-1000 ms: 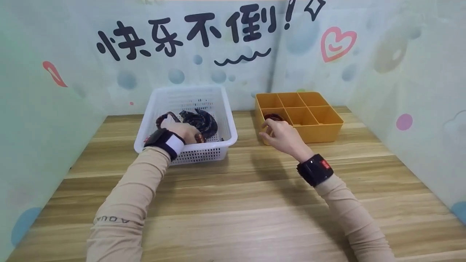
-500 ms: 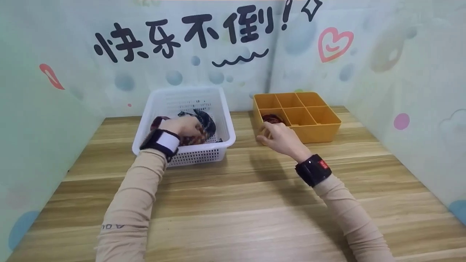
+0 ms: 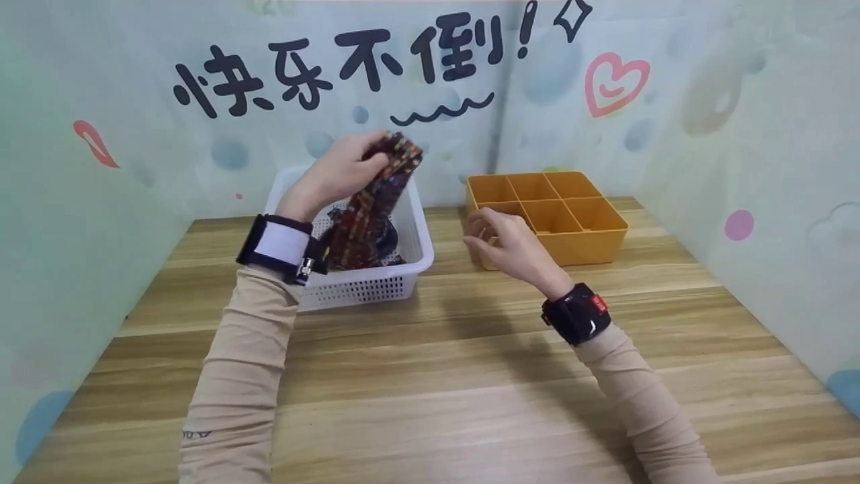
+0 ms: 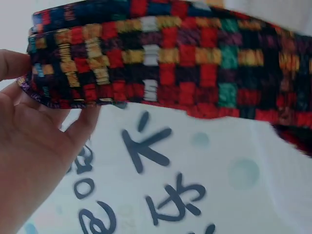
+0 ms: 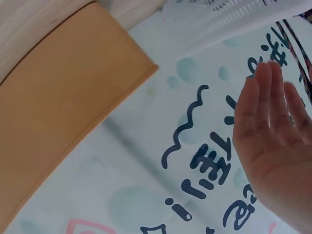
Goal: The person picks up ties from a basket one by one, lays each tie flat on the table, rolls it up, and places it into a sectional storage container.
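Note:
My left hand (image 3: 339, 171) pinches one end of a multicoloured checked cloth band (image 3: 366, 225), raised over the white basket (image 3: 424, 228). The band hangs down, its lower part over or inside the basket. In the left wrist view the woven red, yellow, green and white checks of the cloth band (image 4: 161, 58) show close up, with its end between thumb and fingers. Dark cloth (image 3: 386, 238) lies in the basket behind it. My right hand (image 3: 514, 245), fingers loosely bent, hovers at the front left corner of the yellow divided box (image 3: 571, 249), holding nothing.
The box has several compartments; my right hand hides the front left one. Behind both containers rises a printed backdrop (image 3: 443, 151) with dark lettering. The wooden table (image 3: 416, 376) stretches towards me.
My left hand has come up out of the basket, lifting the checked band with it. The right hand has shifted slightly left and stays by the box.

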Motion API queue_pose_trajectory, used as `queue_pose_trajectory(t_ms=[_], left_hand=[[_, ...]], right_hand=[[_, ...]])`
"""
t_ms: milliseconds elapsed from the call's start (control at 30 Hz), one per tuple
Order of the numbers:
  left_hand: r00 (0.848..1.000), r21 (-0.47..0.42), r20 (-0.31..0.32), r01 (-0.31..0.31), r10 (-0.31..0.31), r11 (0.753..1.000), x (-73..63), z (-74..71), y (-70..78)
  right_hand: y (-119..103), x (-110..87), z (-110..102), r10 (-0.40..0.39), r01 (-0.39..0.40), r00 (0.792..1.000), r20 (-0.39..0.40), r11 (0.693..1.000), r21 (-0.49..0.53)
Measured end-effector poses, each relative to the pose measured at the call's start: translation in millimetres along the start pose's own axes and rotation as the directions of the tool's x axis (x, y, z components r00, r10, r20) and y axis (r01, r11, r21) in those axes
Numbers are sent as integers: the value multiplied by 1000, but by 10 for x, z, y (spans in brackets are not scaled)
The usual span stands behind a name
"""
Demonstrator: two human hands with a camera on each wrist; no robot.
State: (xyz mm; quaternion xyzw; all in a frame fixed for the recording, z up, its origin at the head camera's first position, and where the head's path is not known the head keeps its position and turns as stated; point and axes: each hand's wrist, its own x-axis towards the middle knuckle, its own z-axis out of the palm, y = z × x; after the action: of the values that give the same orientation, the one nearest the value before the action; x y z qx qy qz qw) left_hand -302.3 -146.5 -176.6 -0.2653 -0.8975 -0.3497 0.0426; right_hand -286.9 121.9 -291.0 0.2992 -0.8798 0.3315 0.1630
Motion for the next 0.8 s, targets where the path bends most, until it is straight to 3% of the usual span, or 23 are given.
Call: queue_pose_trajectory(t_ms=[133, 233, 333, 433, 533, 600, 733, 800], left_hand=[[993, -114, 17, -111, 114, 987, -33, 90, 259], [975, -186, 94, -181, 201, 966, -69, 204, 448], [948, -212, 162, -239, 275, 948, -106, 324, 605], [924, -202, 185, -297, 334, 933, -151, 407, 706], [913, -173, 168, -344, 372, 923, -187, 438, 739], [918, -139, 155, -345, 364, 928, -209, 423, 724], [923, -50, 158, -348, 352, 936, -244, 365, 629], [924, 26, 173, -350, 341, 936, -262, 343, 567]], right_hand=[[-93, 4, -11, -13, 22, 995, -94, 995, 95], [-157, 14, 17, -22, 42, 991, -131, 987, 157], [-191, 33, 86, -55, 80, 992, -110, 967, 241], [-195, 55, 146, -41, 54, 998, -45, 932, 359], [-160, 68, 112, 61, -43, 998, -27, 899, 436], [-115, 69, 24, 121, -77, 991, -63, 879, 470], [6, 31, -258, 183, -56, 965, -189, 844, 533], [68, -1, -411, 181, -28, 953, -243, 852, 523]])
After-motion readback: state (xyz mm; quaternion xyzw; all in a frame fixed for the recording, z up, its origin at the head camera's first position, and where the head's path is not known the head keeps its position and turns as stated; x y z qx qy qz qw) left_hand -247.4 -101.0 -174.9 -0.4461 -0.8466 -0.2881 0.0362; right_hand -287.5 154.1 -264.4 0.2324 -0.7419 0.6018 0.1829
